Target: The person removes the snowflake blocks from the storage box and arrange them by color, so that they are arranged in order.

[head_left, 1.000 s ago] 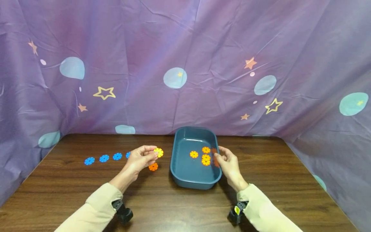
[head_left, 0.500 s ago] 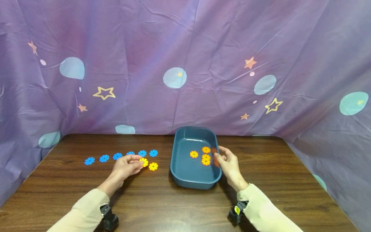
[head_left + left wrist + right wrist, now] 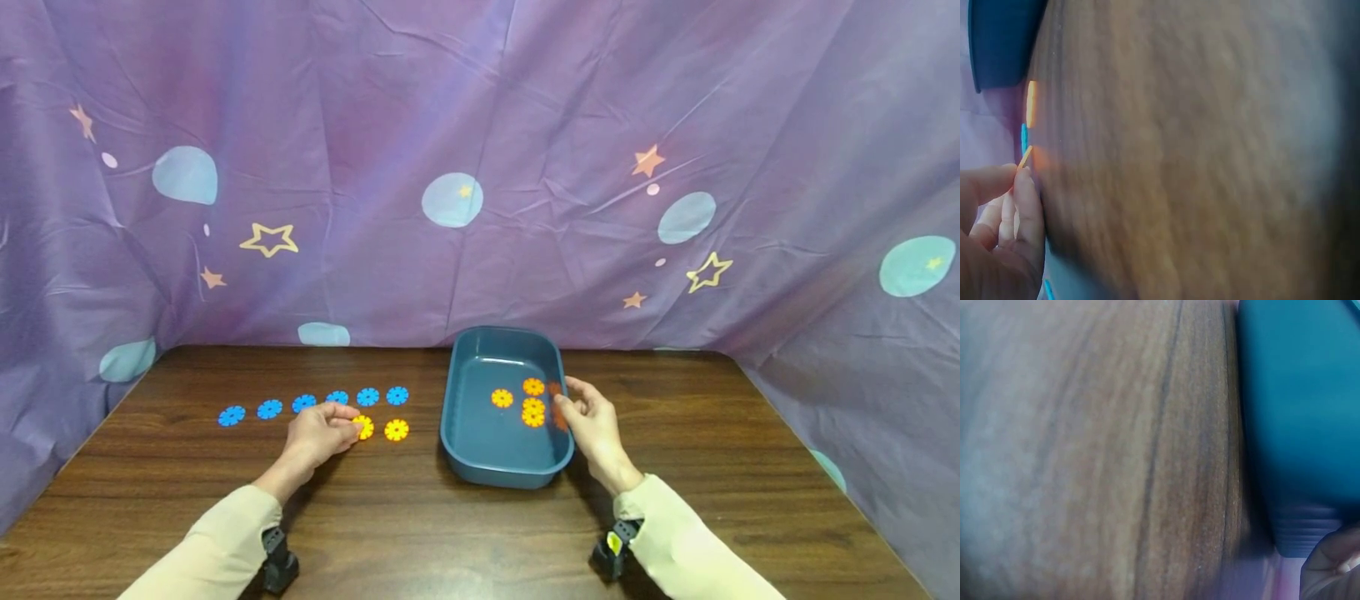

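Observation:
My left hand [image 3: 321, 435] pinches a yellow-orange notched plastic disc [image 3: 365, 427] between thumb and fingers, low over the table. The left wrist view has this disc [image 3: 1025, 157] tilted, its far edge close to the wood. Just right of it a second yellow-orange disc [image 3: 397, 430] lies flat. Behind them runs a row of several blue notched discs [image 3: 367, 397]; the hand partly covers one or two. With thumb over the rim and fingers outside, my right hand [image 3: 596, 429] holds the right wall of a dark blue tub [image 3: 502, 477]. Several yellow-orange discs [image 3: 502, 398] lie inside.
The brown wooden table [image 3: 465, 542] stretches out on both sides of the tub. A purple curtain [image 3: 525, 250] with stars and planets hangs right behind the table's back edge.
My left hand has carried the yellow-orange disc left and down from beside the tub to left of the one on the table, uncovering the right-hand blue discs. The right hand stays put.

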Tool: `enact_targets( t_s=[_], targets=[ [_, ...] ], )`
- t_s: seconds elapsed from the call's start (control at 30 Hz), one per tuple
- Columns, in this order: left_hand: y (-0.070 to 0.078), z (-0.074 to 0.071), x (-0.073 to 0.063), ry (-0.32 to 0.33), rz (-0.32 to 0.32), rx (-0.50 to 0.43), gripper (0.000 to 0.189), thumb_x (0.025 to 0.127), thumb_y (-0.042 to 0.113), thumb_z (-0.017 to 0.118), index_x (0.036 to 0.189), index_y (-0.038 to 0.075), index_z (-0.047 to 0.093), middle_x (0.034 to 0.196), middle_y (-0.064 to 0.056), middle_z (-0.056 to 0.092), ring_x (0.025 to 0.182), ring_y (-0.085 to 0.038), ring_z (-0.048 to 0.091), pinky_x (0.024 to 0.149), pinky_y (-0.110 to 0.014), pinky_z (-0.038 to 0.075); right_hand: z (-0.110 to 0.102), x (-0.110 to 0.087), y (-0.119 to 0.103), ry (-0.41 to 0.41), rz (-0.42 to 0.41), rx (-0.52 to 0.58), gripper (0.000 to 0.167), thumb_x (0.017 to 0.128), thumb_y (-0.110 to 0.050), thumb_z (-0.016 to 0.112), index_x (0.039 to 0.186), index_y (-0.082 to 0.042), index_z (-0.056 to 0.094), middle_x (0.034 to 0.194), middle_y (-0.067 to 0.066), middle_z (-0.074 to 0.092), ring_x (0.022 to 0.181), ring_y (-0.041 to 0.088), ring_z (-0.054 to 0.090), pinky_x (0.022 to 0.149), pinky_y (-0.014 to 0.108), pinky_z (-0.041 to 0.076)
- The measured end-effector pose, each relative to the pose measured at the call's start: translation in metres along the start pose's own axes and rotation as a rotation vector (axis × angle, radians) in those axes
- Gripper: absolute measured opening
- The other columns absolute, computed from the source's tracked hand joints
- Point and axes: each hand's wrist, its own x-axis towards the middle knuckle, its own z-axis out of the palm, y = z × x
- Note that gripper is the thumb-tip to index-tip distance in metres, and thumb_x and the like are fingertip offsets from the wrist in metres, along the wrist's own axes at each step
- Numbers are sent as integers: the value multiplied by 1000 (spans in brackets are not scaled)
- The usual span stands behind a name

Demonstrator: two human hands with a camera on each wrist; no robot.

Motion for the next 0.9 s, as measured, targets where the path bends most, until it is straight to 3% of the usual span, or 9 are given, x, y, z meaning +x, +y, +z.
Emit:
enact_targets(
  t_s=[0.23,0.37,0.63,0.9],
  targets=[
    [1,-3,-1,42,79,279,17,78,7,72,93,-1,67,81,-11,72,57,-5,58,52,-22,46,-1,0,-4,-8,29,-13,38,90,-4,58,126,5,51,62,3,52,54,7,50,50,18,41],
    [4,-4,-3,42,116,365,17,77,9,73,90,1,68,78,-10,72,56,-5,56,53,-23,42,0,0,-3,-9,33,-18,38,90,-4,57,127,4,51,62,2,51,54,7,49,50,18,41],
    [7,-6,-5,33,161,428,18,76,12,73,89,1,68,77,-10,71,58,-6,58,58,-26,43,0,0,-2,-10,31,-19,38,90,-4,57,127,5,51,62,3,52,54,7,50,50,18,41],
    [8,-7,-4,15,151,440,16,76,11,72,88,1,68,75,-7,70,62,-9,57,58,-26,41,0,1,0,-9,27,-8,38,90,-5,57,127,5,51,61,0,49,53,6,47,48,17,39]
  ],
)
